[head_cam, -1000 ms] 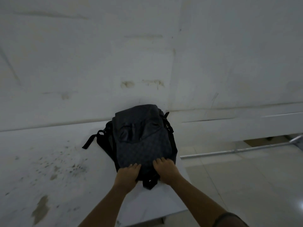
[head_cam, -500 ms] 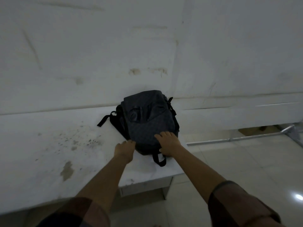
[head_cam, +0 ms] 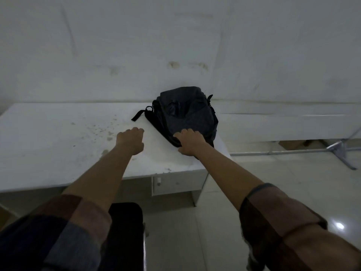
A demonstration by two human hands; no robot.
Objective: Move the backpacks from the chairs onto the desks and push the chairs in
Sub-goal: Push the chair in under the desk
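Left hand (head_cam: 130, 140) has come off the backpack (head_cam: 186, 112) since half a sec ago and now hangs over bare desk (head_cam: 48, 145), just left of the bag, not touching it; fingers curled loosely inward, holding nothing. Camera has also pulled back, so a chair (head_cam: 126, 231) shows at the bottom.

1 backpack in view: dark, lying flat on the desk's right rear part, its far end near the wall (head_cam: 175, 45), its near end toward the person. 1 strap (head_cam: 139, 114) w/ a loop trails out to the left across the desktop. Right hand (head_cam: 188, 143) sits on the bag's near edge, fingers bent over the fabric and thumb under, pinching it.

No brand, label or writing readable on the bag or elsewhere; pic is dim.

1 desk: white top, stained w/ dark specks left of centre. Bag lies close to the right edge, near corner just right of the right wrist. Wide open desktop to the left. 1 drawer unit (head_cam: 175, 182) under the right end.

1 chair: black back w/ a metal tube, between the forearms, set back from the desk front w/ floor (head_cam: 293, 192) between. A metal bar (head_cam: 283, 152) lies on the floor to the right, beyond the desk. Both sleeves (head_cam: 58, 231) rolled up.
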